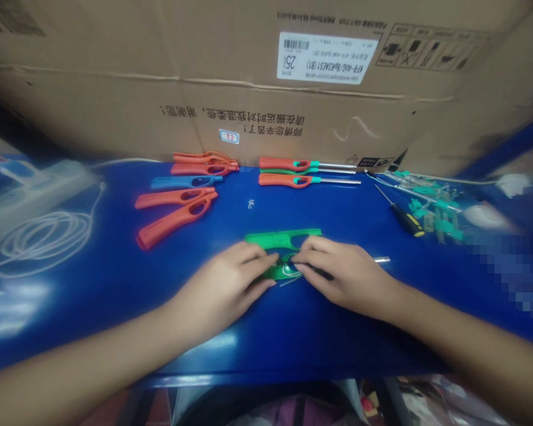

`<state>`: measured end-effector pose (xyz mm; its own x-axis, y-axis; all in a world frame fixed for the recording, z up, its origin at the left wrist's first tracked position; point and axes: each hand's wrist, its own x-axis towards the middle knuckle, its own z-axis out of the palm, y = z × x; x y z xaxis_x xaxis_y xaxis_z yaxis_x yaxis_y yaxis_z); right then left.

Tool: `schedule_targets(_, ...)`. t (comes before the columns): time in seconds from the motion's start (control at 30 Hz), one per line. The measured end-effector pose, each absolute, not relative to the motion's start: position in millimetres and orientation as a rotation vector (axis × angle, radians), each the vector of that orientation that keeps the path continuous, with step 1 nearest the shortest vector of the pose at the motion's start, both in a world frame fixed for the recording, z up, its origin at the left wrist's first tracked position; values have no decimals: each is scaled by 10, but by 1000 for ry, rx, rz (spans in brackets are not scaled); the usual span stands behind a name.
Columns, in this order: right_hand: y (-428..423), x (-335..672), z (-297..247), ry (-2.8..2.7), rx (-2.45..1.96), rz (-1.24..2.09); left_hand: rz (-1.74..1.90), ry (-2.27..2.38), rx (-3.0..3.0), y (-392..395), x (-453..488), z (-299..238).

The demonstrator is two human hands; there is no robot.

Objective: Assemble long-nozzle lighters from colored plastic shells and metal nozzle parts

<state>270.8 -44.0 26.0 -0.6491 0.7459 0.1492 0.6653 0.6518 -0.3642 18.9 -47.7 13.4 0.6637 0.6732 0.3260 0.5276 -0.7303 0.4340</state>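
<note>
My left hand [231, 281] and my right hand [342, 275] meet at the middle of the blue table [115, 284], both pinching a green lighter handle piece [283, 271]. A thin metal tube [381, 259] sticks out to the right from under my right hand. A second green handle shell [279, 238] lies flat just behind my fingers. Fingers of both hands are closed around the green piece, and part of it is hidden beneath them.
Orange handle shells [177, 216] and a blue one [184, 181] lie back left. Assembled orange lighters [306, 171] lie at the back centre. A screwdriver [404, 219] and teal small parts [435, 210] sit right. A white cable coil [39, 239] and a power strip [35, 189] sit left. A cardboard box [266, 77] stands behind.
</note>
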Motion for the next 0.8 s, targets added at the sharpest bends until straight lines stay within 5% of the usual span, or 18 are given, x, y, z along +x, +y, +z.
schedule_targets(0.8,-385,2820,365,-2799,-995,292,602,1027,2746,-498,186,165)
